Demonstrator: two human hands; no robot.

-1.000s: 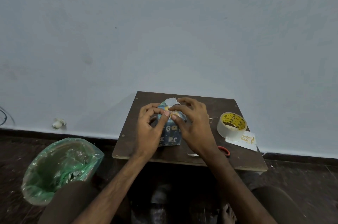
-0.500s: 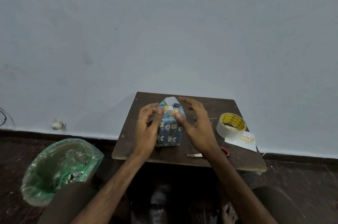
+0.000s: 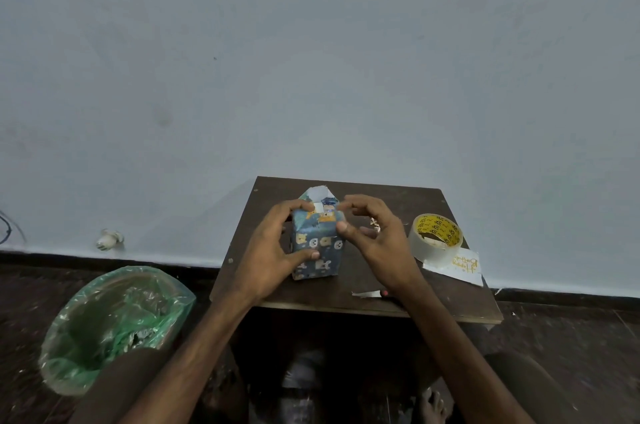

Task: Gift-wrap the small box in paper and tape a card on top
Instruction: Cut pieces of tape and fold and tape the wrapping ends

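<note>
The small box (image 3: 317,250), wrapped in blue animal-print paper, stands upright on the low brown table (image 3: 401,201). A pointed paper flap (image 3: 318,194) sticks up behind its top. My left hand (image 3: 270,253) grips the box from the left, thumb across the front and fingers over the top. My right hand (image 3: 377,236) is at the box's upper right corner, where its thumb and forefinger pinch the folded paper. A clear tape roll (image 3: 437,237) with a yellow core stands at the right, resting on the white card (image 3: 459,267) with gold writing.
A paper scrap (image 3: 365,293) and a red scissor handle (image 3: 383,292) lie by my right wrist near the table's front edge. A bin with a green liner (image 3: 114,323) stands on the floor at the left. The wall rises directly behind the table.
My right hand has slid off the box's front to its upper right corner, uncovering the folded top. My left thumb has dropped lower across the front. The box still stands upright.
</note>
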